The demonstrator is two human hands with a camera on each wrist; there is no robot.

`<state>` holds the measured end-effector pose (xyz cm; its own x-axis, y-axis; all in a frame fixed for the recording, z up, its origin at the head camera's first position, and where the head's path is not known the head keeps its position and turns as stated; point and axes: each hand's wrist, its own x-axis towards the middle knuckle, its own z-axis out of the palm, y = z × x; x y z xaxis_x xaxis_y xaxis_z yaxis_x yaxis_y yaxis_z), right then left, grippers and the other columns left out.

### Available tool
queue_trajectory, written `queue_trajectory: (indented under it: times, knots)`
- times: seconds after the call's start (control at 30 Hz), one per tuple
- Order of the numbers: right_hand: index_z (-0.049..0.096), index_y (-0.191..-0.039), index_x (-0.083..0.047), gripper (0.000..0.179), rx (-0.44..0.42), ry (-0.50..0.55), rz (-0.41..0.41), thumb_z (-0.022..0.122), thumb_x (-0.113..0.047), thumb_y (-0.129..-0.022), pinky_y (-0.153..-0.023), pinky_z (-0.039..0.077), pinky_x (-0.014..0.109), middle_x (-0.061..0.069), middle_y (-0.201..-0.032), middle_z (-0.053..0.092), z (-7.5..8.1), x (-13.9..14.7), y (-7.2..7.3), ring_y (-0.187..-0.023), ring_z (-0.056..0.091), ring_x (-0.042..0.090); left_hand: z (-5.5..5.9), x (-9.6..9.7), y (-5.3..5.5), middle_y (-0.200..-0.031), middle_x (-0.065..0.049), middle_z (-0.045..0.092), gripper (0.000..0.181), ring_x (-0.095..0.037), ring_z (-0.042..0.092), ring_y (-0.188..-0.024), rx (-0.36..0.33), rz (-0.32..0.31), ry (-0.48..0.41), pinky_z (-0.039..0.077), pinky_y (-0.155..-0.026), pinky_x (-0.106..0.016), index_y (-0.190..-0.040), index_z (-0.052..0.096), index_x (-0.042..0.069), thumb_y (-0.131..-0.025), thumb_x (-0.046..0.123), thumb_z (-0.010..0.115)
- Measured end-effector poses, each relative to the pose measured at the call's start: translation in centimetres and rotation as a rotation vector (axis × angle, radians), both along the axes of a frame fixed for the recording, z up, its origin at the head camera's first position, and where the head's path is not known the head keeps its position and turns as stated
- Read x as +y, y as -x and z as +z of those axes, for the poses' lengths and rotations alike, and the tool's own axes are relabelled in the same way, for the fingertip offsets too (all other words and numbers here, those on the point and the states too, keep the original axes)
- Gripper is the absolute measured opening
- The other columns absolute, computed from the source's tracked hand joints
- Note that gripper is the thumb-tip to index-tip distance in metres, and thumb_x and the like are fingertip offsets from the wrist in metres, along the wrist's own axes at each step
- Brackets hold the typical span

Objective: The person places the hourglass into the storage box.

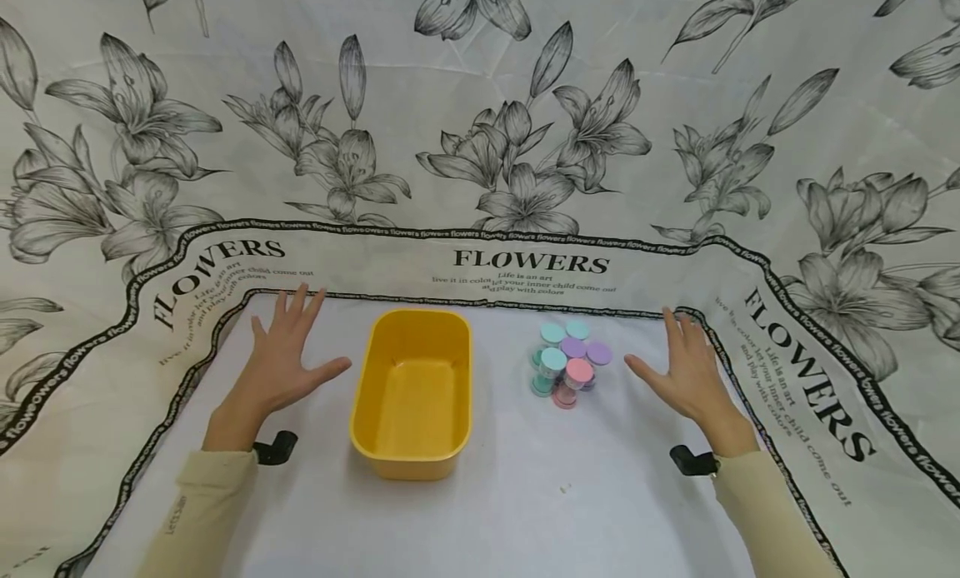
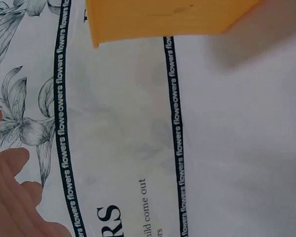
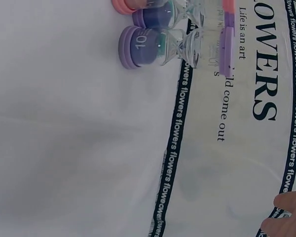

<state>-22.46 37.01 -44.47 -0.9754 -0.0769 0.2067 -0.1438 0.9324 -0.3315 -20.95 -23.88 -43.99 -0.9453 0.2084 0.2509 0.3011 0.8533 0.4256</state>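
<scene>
A cluster of small sand timers stands right of centre in the head view, with a pink one (image 1: pixel 578 373) in front, teal ones (image 1: pixel 552 360) at the left and back, and purple ones (image 1: pixel 597 353) at the right. A purple-capped timer (image 3: pixel 143 47) shows purple sand in its lower bulb in the right wrist view. A deep yellow plastic tub (image 1: pixel 408 468) sits to their left with nothing inside. My left hand (image 1: pixel 281 357) is spread beside the tub's left side, apart from it. To the right of the timers, my right hand (image 1: pixel 690 370) has its fingers extended, touching none of them.
White cloth (image 1: pixel 525 511) covers the table. A black-edged border with printed words (image 1: pixel 532 261) runs along its back and sides, and a flower-patterned sheet (image 1: pixel 525 145) rises behind. Black straps with small mounts (image 1: pixel 276 448) are on both wrists.
</scene>
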Motion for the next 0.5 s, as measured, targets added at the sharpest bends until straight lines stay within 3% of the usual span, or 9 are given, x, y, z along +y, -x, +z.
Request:
queue_trajectory:
  times: [0.3,0.5]
  knots:
    - [0.003,-0.166,-0.007,0.108,0.025,0.021,0.020,0.062,-0.061,-0.093,-0.114,0.010,0.082,0.036,-0.166,0.007,-0.1,-1.0,0.8,-0.152,0.010,0.058,-2.0,4.1,-0.9,-0.175,-0.009,0.007,0.112,-0.045,0.001,-0.159,-0.060,-0.118,-0.050,0.001,-0.115,-0.083,-0.167,0.011,0.029,-0.082,0.058,0.077]
    - [0.001,-0.166,-0.008,0.109,-0.004,0.023,0.025,0.062,-0.062,-0.093,-0.113,0.013,0.082,0.035,-0.168,0.004,-0.7,-1.2,0.8,-0.151,0.011,0.060,-2.8,5.4,-1.6,-0.175,-0.003,0.010,0.100,-0.045,0.008,-0.159,-0.067,-0.205,-0.037,0.013,-0.118,-0.079,-0.167,0.017,0.027,-0.087,0.055,0.071]
